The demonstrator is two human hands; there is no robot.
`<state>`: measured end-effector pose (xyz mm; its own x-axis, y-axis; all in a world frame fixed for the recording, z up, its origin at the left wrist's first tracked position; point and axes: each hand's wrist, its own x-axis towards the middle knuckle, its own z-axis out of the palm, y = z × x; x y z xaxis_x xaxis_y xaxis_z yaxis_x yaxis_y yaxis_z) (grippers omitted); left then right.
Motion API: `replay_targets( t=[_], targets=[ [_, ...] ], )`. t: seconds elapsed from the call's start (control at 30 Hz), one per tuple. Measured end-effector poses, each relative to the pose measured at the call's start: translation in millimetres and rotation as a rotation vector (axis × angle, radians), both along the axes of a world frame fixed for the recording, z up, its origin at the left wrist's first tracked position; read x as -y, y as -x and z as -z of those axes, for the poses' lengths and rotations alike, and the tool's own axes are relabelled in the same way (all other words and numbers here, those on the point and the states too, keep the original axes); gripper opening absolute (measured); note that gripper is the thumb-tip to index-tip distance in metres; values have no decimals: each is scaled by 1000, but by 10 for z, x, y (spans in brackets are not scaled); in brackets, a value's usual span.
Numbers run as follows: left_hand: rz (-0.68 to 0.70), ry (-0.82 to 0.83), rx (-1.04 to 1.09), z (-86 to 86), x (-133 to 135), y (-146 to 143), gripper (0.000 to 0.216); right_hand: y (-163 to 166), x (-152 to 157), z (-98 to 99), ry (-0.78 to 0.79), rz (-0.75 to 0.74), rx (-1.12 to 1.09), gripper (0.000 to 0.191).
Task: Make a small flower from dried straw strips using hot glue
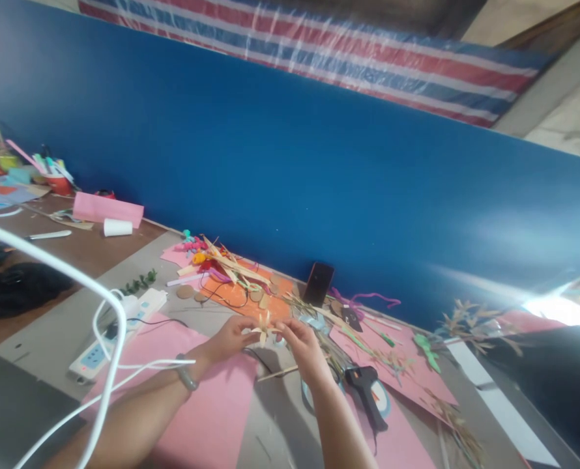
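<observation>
Between my two hands is a small pale flower (264, 329) with pointed petals that look like dried leaf or husk. My left hand (232, 339), with a band on its wrist, pinches the flower's left side. From the other side, the fingertips of my right hand (297, 339) close on a petal. Both hands are raised over the table, above pink paper (226, 404). A black glue gun (367, 394) lies to the right of my right forearm. Just beyond the hands are orange paper (231, 296) and dried strips (236, 264).
A white power strip (118, 335) lies left of my arm, and a white cable (116, 306) loops across the near left. A phone (318, 283) leans against the blue partition (290, 163). Dried stems (339, 319) and purple pipe cleaners (363, 298) lie to the right.
</observation>
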<state>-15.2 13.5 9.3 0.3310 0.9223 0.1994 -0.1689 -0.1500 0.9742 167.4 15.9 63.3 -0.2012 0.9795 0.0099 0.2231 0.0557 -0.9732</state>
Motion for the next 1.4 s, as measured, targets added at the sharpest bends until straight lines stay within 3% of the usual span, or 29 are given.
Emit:
replay_targets(
  t=[0.4, 0.6, 0.8, 1.1, 1.3, 1.4],
  targets=[
    [-12, 30, -52, -45, 40, -20, 31, 65, -155, 17, 76, -49, -77, 31],
    [-6, -90, -121, -26, 10, -8, 27, 56, -178, 73, 142, -94, -182, 28],
    [-41, -152, -157, 44, -29, 10, 24, 32, -199, 78, 104, -96, -141, 27],
    [10, -157, -251, 112, -19, -14, 24, -35, -194, -46, 28, -301, 21, 17],
    [-18, -213, -290, 92, 1, -14, 23, 19, -181, 24, 107, -263, -50, 24],
    [-82, -224, -265, 64, 20, -13, 22, -9, -196, 18, 57, -182, -16, 29]
  ],
)
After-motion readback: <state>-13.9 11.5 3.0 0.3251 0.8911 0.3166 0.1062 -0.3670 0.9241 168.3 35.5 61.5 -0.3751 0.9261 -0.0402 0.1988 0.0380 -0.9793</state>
